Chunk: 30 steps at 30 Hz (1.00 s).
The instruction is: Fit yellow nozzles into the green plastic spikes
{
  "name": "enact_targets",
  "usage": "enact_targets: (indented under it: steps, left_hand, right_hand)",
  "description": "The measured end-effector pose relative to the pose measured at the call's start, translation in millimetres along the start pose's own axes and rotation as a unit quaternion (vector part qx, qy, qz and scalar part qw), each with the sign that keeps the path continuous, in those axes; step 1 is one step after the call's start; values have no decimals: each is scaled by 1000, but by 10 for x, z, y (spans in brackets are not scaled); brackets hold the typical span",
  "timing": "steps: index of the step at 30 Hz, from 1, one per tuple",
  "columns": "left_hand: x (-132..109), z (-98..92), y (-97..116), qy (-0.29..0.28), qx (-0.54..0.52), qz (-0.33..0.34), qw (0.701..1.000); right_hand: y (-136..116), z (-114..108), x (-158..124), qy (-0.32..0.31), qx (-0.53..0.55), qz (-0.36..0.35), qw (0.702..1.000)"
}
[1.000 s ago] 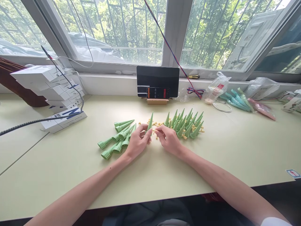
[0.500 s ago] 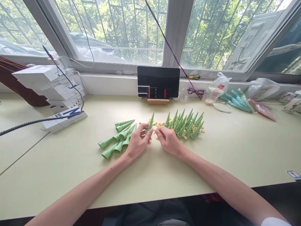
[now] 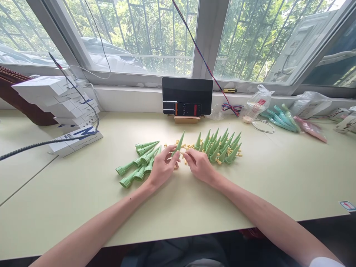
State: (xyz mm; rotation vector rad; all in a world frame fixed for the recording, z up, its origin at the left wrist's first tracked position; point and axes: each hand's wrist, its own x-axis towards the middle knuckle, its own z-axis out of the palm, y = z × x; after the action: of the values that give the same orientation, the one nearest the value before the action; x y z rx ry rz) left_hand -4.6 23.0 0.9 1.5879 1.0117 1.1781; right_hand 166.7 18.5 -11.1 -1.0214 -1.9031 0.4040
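My left hand (image 3: 162,165) is closed around the lower part of a green watering spike (image 3: 180,142), its tip up and leaning right. My right hand (image 3: 200,164) pinches a small yellow valve (image 3: 182,153) against the side of that spike; the fingers cover most of it. Left of my left hand lie several green watering spikes (image 3: 129,180) on their sides, open ends toward me. Beyond my right hand stands a group of upright spikes (image 3: 215,144) with yellow valves at their bases. Loose yellow valves (image 3: 189,146) are scattered between the two groups, partly hidden by my hands.
A black tablet (image 3: 187,91) with a phone (image 3: 187,109) before it leans on a cardboard stand (image 3: 187,119) by the window. White boxes (image 3: 71,100) are stacked at left, a black cable (image 3: 41,145) crossing them. Plastic bags (image 3: 258,102) and teal packets (image 3: 280,118) lie back right.
The spike in my left hand has tilted slightly further right. My right hand stays nearly in place, pinching the valve at the spike's side.
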Motion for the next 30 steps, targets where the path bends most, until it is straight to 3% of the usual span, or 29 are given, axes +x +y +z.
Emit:
enact_targets:
  steps: [9,18,30]
  left_hand:
    - [-14,5,89,25,15,2,1000]
    - [-12,-3,56,47,42,23,998]
    - [10,-10,23,35,56,15,998]
  right_hand:
    - [-34,24,-16,3,-37,-25,999]
    - [-86,62,-49,-43,89,60,993]
    - [-74,60,-39,-60,112,111,986]
